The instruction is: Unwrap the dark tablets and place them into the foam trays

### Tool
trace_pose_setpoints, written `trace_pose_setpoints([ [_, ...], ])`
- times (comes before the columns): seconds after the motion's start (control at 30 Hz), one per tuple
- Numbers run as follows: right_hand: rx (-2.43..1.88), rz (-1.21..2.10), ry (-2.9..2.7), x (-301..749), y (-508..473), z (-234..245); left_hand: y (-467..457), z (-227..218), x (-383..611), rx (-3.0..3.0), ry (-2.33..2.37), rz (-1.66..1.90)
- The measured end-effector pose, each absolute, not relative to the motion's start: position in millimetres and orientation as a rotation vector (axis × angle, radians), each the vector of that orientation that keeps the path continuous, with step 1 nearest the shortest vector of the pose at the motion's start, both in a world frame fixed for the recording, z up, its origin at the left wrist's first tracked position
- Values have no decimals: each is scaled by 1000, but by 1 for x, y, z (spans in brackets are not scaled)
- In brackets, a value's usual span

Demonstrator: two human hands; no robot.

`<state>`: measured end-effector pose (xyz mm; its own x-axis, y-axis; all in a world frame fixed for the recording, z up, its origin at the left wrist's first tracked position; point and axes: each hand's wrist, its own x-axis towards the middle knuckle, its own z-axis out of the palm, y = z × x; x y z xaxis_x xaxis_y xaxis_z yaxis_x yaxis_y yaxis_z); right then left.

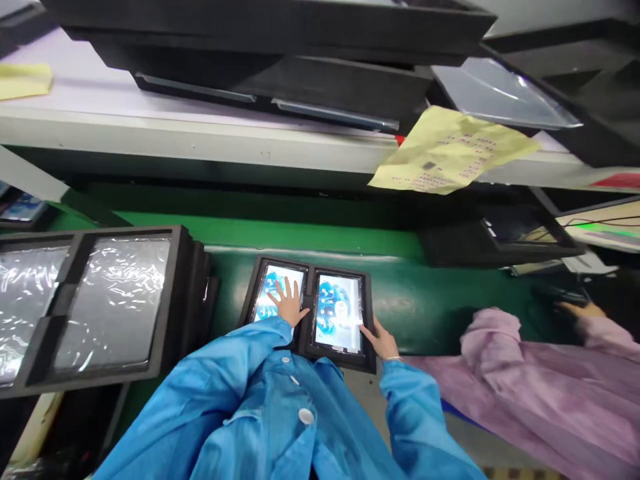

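In front of me on the green bench lies a black foam tray (pixel 309 317) with two compartments. Each holds a lit touchscreen panel with a blue and white picture. My left hand (pixel 289 305) rests with spread fingers on the left screen (pixel 267 283), covering part of it. At the tray's right side is my right hand (pixel 383 341), its fingers extended and a fingertip at the right edge of the right screen (pixel 336 310). Neither hand is wrapped around anything.
To the left stands a stack of black foam trays (pixel 175 313) with film-wrapped panels. Overhead, a white shelf (pixel 240 143) carries more trays, and a yellow printed paper (pixel 445 150) hangs from it. A co-worker's pink sleeve (pixel 545 373) is at the right, near a dark tray (pixel 500 237).
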<state>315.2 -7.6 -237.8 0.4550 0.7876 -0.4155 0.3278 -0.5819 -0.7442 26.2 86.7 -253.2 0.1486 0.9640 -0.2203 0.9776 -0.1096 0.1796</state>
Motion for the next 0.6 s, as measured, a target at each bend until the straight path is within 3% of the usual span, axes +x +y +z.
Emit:
trace_pose_setpoints([
  [0.2,-2312,825,-1396,213,38,-236,76,-271,42,2139,1931,57],
  [0.4,-2438,829,-1474,157,61,-250,82,-224,-3,2133,1791,154],
  [0.6,-2248,886,-1428,210,48,-216,88,-176,-138,1793,1809,502],
])
